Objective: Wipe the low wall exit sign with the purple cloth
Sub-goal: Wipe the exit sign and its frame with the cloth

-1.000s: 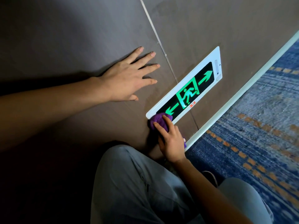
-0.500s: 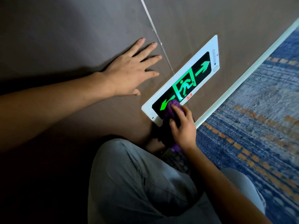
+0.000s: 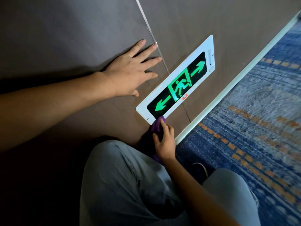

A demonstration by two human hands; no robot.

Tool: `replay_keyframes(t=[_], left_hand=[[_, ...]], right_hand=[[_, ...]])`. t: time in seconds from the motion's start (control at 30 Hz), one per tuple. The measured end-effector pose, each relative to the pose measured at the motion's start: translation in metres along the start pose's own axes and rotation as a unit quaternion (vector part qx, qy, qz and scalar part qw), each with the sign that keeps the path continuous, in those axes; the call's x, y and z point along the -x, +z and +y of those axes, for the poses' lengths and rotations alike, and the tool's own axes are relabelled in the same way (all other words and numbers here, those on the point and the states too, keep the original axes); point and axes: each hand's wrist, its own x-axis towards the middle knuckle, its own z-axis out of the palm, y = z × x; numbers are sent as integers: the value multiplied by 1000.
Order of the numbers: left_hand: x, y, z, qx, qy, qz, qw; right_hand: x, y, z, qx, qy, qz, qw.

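The exit sign point(image 3: 176, 86) is a white-framed black panel with two green arrows and a green running figure, set low in the brown wall. My right hand point(image 3: 164, 141) grips the purple cloth point(image 3: 157, 127) and presses its top against the sign's lower left corner, just under the left arrow. The cloth's lower part hangs behind my palm. My left hand point(image 3: 130, 72) lies flat on the wall above and left of the sign, fingers spread, holding nothing.
A pale baseboard point(image 3: 228, 88) runs along the foot of the wall. Blue carpet with orange dashes point(image 3: 252, 128) covers the floor at the right. My knees in grey trousers point(image 3: 123, 185) fill the lower middle, with a dark shoe point(image 3: 199, 170) between them.
My right hand has slid the cloth off the left arrow down to the sign's lower left corner. The left hand stays flat on the wall.
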Motion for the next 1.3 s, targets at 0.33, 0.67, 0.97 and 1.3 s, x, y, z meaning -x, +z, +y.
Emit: replay_keyframes(t=[0.33,0.67,0.97,1.3], left_hand=[[-51,-9,3,21,-34,28,999],[-74,-9,-6,-8,10,0,1000],[-94,-14,-2,-10,16,-22,1000],[-99,-10,3,8,29,-9,1000]], right_hand=[[-121,-100,-27,-124,118,150,974],[-61,-26,-16,-79,104,118,984],[-31,-29,-10,-24,28,35,999],[-168,-122,-31,-43,138,175,974]])
